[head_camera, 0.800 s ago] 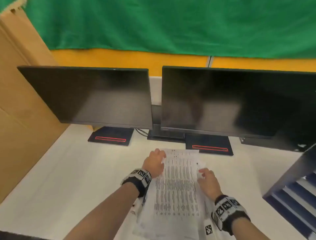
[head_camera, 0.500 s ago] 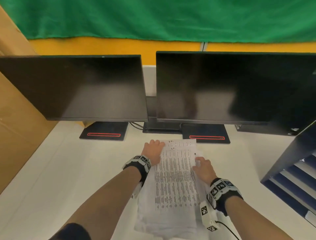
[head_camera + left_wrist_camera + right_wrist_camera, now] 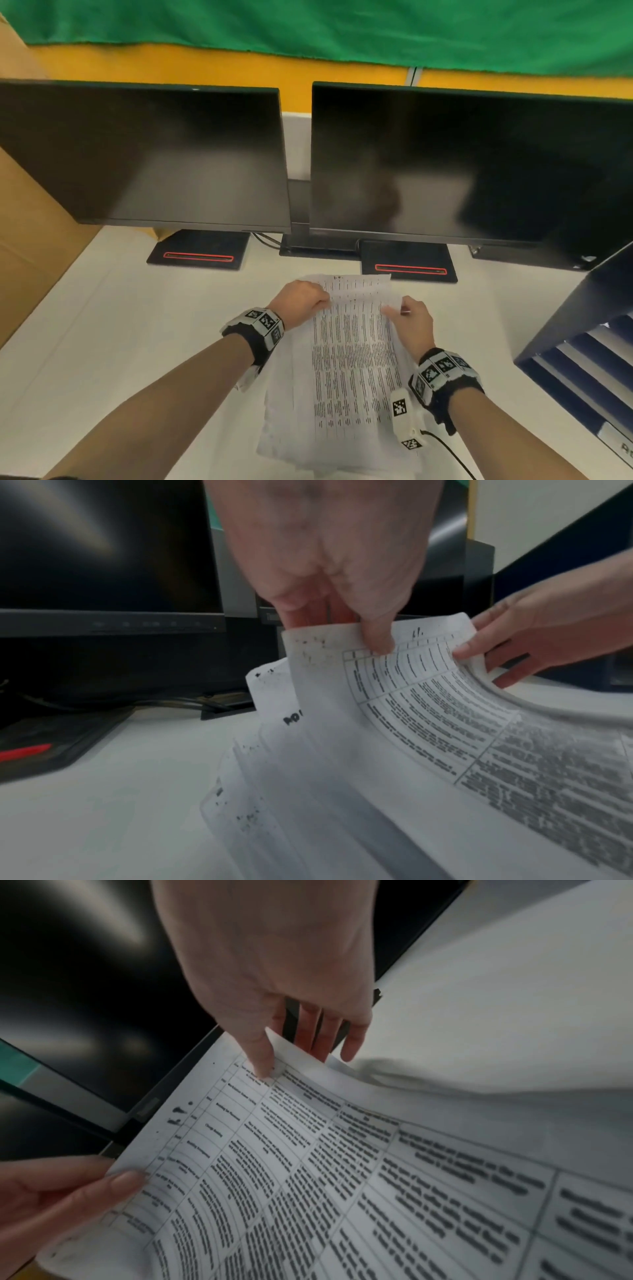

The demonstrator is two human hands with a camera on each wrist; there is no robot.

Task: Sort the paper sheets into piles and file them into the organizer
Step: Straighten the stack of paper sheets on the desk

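Top printed sheet [image 3: 342,1164]: table text too blurred to read. Sheet beneath [image 3: 274,696]: bold fragment, maybe "Ap", cut off. Organizer [image 3: 582,342] label at the frame's right edge, partial "R".

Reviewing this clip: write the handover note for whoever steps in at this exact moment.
Left hand: pinches the far left edge of the top printed sheet, thumb on top.
Right hand: pinches the sheet's far right edge; its far end is lifted and curled.
Paper stack: loose on the white desk, in front of two monitors.
Organizer: at the right.
Done: no sorted piles visible.
Left: sort all sheets, then file them.
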